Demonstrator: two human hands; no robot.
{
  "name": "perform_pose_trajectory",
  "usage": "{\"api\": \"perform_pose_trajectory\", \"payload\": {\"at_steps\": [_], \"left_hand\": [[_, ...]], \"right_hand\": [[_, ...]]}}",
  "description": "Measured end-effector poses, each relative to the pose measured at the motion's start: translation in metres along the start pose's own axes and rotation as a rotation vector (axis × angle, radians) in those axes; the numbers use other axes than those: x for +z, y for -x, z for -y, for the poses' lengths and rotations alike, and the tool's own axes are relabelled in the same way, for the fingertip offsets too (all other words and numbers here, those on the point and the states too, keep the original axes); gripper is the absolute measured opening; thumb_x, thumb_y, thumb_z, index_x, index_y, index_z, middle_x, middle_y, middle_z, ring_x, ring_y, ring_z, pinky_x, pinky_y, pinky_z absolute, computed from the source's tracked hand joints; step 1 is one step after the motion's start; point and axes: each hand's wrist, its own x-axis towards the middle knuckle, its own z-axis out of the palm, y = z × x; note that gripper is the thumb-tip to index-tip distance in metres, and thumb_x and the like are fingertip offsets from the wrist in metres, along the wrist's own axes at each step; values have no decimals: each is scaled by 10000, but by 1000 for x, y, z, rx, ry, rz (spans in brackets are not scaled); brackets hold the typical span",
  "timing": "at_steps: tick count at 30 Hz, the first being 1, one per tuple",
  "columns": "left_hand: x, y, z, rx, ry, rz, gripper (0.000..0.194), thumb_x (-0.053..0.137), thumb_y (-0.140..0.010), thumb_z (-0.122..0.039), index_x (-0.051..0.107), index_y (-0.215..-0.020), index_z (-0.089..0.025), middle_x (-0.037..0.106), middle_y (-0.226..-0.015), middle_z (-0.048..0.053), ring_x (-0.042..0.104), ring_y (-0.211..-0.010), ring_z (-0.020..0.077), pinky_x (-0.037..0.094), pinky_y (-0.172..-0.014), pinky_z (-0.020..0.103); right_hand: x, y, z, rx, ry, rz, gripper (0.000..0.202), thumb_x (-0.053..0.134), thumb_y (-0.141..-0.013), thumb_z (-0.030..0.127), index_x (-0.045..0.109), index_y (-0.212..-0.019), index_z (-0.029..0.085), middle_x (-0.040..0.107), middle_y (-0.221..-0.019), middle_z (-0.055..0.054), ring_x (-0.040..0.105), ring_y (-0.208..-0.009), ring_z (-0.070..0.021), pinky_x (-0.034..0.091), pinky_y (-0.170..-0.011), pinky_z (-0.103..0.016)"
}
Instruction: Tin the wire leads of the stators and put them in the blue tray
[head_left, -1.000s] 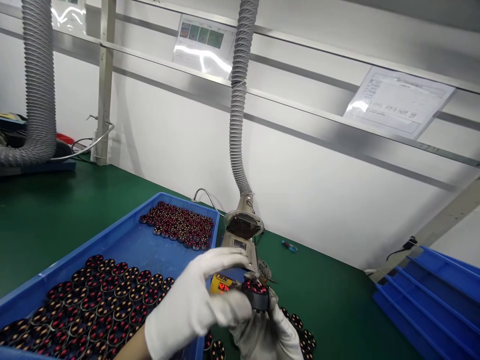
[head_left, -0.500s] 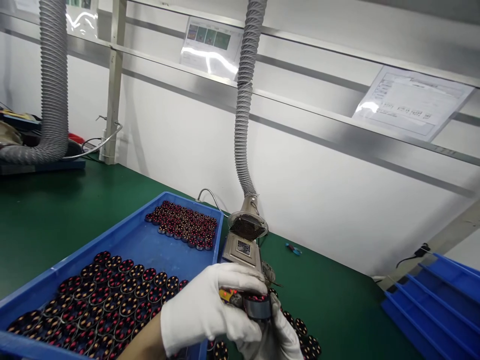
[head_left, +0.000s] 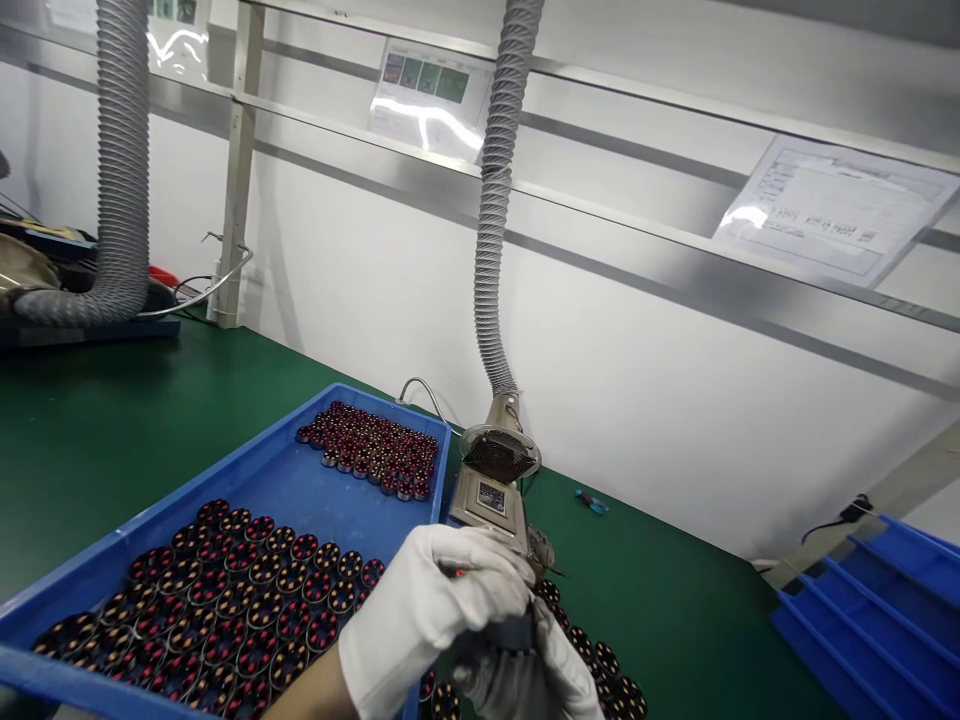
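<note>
In white gloves, both my hands are at the bottom centre. My left hand (head_left: 439,610) is closed, its thumb and fingers at the upper side of a dark round motor part (head_left: 511,634). Around the lower and right side of that part, my right hand (head_left: 559,665) is closed too, with greyed fingertips. The gloves cover most of the part, including its top face. Just beyond my fingers is a metal soldering station box (head_left: 489,500) with a label, largely hidden at its front. Similar round parts (head_left: 611,675) with red and gold coils lie beside my right hand.
A blue tray (head_left: 300,485) at left holds two groups of coil parts. A fume hose (head_left: 495,200) ends in a round hood (head_left: 500,452) behind the box. Small pliers (head_left: 592,501) lie on the green table (head_left: 660,570). Blue stacked bins (head_left: 877,610) stand at right.
My left fingers have closed over the motor part, hiding the red coils that showed before. The part appears tilted differently. The whole view has shifted slightly.
</note>
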Motion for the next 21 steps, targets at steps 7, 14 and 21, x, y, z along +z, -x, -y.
{"api": "perform_pose_trajectory", "payload": {"at_steps": [7, 14, 21], "left_hand": [[-9, 3, -10, 4, 54, -245, 125, 646, -600, -253, 675, -666, -151, 689, -765, 60, 602, -700, 188, 482, -692, 311], [-1, 2, -5, -71, -53, 33, 275, 455, -501, -82, 683, -645, -137, 653, -769, 50, 546, -632, 125, 395, -553, 219], [-2, 10, -10, 70, 26, -214, 93, 559, -604, -171, 648, -630, -174, 635, -760, 36, 567, -747, 163, 424, -624, 235]], "right_hand": [[15, 6, 12, 86, -95, 77, 356, 769, -605, 452, 707, -919, 295, 734, -867, -74, 687, -740, -227, 548, -710, -428], [-13, 5, 11, -58, 15, -30, 251, 782, -629, 342, 716, -870, 315, 736, -912, -29, 659, -931, -182, 514, -850, -330], [-15, 5, 3, -70, 12, -79, 279, 779, -620, 321, 711, -883, 259, 715, -991, -66, 661, -911, -212, 525, -820, -358]]}}
